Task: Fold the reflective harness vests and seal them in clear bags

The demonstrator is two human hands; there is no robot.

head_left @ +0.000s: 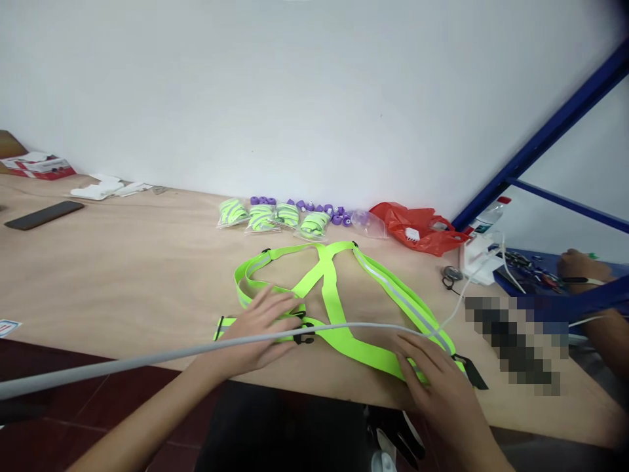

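Note:
A neon-yellow reflective harness (335, 308) with grey stripes lies spread on the table, its straps crossing near the top. On its lower left straps rests my left hand (260, 328), fingers stretched out beside a black buckle (304, 333). My right hand (439, 377) lies over the lower right band, fingers extended and touching it. A black tab (474, 373) sticks out from the harness just past that hand. A pale cable (196, 352) passes in front of the view, across my left hand.
Several bagged yellow straps (263, 217) and purple rolls (339, 216) line the wall. A red plastic bag (417, 226), a white power strip (481, 257) and a bottle (491, 215) stand right. Another person's hand (582, 267) is beyond the blue frame (555, 131). A dark phone-like slab (44, 215) lies left.

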